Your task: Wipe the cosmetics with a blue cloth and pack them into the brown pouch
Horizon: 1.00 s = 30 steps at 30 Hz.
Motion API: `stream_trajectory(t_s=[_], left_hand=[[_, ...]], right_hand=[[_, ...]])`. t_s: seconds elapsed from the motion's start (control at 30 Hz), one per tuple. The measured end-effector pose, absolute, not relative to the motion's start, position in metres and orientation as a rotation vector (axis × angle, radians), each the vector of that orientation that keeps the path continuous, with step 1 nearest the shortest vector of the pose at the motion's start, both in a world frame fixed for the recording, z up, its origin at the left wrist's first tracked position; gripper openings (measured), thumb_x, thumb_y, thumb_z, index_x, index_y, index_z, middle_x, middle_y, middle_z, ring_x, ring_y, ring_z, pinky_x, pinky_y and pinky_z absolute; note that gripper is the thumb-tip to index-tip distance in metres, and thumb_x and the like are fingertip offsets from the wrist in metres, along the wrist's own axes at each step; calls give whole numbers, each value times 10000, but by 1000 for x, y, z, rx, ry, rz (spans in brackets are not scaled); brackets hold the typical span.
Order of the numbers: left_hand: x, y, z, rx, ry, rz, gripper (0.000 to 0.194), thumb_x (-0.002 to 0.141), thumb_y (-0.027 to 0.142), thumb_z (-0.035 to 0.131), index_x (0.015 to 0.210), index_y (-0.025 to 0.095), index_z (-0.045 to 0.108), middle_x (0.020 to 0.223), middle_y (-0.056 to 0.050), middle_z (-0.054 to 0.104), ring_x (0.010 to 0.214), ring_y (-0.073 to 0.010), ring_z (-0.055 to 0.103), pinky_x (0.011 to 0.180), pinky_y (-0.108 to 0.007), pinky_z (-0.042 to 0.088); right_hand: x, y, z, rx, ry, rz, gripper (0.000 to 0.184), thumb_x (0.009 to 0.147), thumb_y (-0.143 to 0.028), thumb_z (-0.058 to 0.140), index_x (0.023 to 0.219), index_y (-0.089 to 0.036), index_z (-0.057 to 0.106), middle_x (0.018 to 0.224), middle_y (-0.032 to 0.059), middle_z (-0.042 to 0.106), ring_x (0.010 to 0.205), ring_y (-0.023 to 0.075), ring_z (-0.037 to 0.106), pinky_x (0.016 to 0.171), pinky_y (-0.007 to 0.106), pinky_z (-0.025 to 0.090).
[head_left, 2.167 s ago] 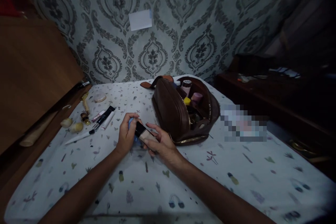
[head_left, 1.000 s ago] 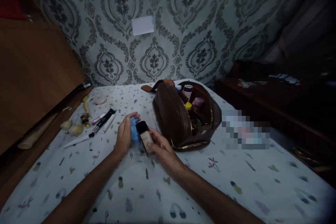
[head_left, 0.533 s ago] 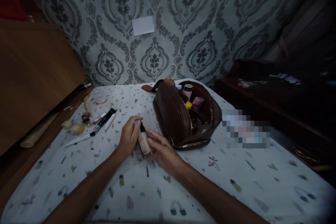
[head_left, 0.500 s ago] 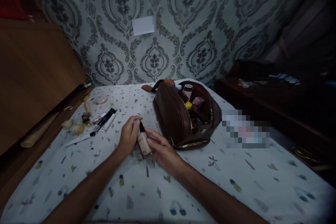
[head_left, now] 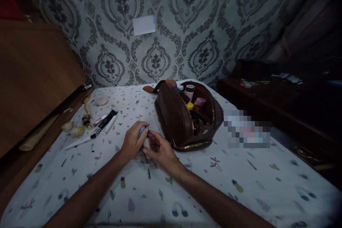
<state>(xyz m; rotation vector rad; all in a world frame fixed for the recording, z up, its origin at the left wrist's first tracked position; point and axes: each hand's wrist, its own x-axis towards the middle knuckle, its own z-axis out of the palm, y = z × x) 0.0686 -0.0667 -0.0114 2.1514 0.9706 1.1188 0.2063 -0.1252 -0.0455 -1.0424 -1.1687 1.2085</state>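
My left hand and my right hand meet low over the patterned bedsheet, just left of an open brown toiletry bag. Between them is a small beige bottle with a dark cap, mostly hidden by my fingers. My right hand curls round the bottle. A blue cloth shows at the fingertips of my left hand, pressed against the bottle's top. The bag holds several small containers.
A row of cosmetics lies on the sheet at the left: tubes, a pencil, small bottles, a round compact. A wooden headboard runs along the left. A dark wooden side table stands at the right.
The bottle has tilted from upright to nearly covered by both hands. My left hand has closed over its top with the blue cloth, and my right hand has wrapped tighter.
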Motion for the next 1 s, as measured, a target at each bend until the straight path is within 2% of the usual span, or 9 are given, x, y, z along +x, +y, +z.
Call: stream_trajectory(t_s=[0.17, 0.27, 0.4, 0.5, 0.57, 0.67, 0.77, 0.87, 1.0], left_hand=[[68, -61, -8, 1718, 993, 1158, 368, 969, 456, 438, 1098, 173, 634, 989, -68, 705, 952, -207, 652, 878, -328, 493], [69, -61, -7, 1625, 967, 1121, 409, 942, 508, 477, 1065, 162, 657, 995, -76, 715, 960, -223, 664, 881, -338, 500], [70, -69, 0, 1665, 930, 1139, 405, 924, 513, 513, 1034, 161, 681, 1049, -86, 726, 1023, -235, 659, 963, -355, 471], [72, -77, 10, 1604, 924, 1190, 408, 930, 516, 501, 1070, 168, 662, 1103, -85, 713, 1023, -231, 666, 952, -352, 484], [73, -82, 16, 1567, 968, 1240, 401, 940, 514, 480, 1072, 176, 651, 1078, -71, 711, 979, -219, 674, 895, -327, 508], [78, -90, 26, 1689, 990, 1242, 357, 950, 470, 472, 1020, 177, 663, 990, -51, 720, 916, -198, 670, 833, -285, 517], [88, -103, 34, 1977, 822, 1055, 310, 972, 387, 448, 1077, 182, 656, 977, -50, 733, 844, -178, 678, 766, -261, 525], [108, -118, 39, 2339, 582, 852, 342, 976, 333, 427, 1236, 181, 588, 979, -76, 742, 845, -196, 703, 749, -280, 537], [144, -134, 40, 2689, 620, 598, 583, 964, 378, 425, 1480, 125, 329, 887, -103, 760, 735, -249, 724, 656, -347, 554]], right_hand=[[208, -124, -42, -898, -1027, 1359, 689, 656, -347, 830, 1275, -241, 549, 1000, 35, 631, 950, 192, 608, 874, 359, 496], [207, -124, -41, -825, -922, 1447, 733, 616, -358, 864, 1264, -262, 535, 975, 19, 620, 925, 188, 615, 864, 362, 497], [208, -126, -38, -788, -945, 1455, 887, 553, -326, 903, 1332, -295, 480, 946, -10, 569, 849, 165, 596, 794, 334, 492], [214, -132, -25, -786, -1074, 1415, 1019, 560, -283, 904, 1437, -310, 384, 995, -4, 543, 865, 155, 576, 783, 318, 482], [222, -140, -9, -776, -1183, 1382, 996, 604, -267, 885, 1459, -316, 377, 1029, 7, 543, 907, 162, 571, 811, 327, 485], [239, -160, 21, -783, -1309, 1288, 799, 683, -264, 850, 1394, -307, 488, 1069, 20, 559, 969, 167, 578, 902, 348, 475], [262, -180, 51, -804, -1288, 1185, 837, 720, -309, 846, 1439, -349, 418, 1135, 34, 560, 1027, 183, 597, 898, 348, 505], [288, -191, 78, -873, -1296, 1010, 854, 757, -358, 824, 1463, -400, 346, 1138, 30, 564, 927, 166, 633, 802, 328, 555], [321, -189, 103, -1030, -1303, 670, 799, 768, -487, 783, 1427, -395, 340, 1224, 53, 569, 967, 208, 646, 774, 350, 591]])
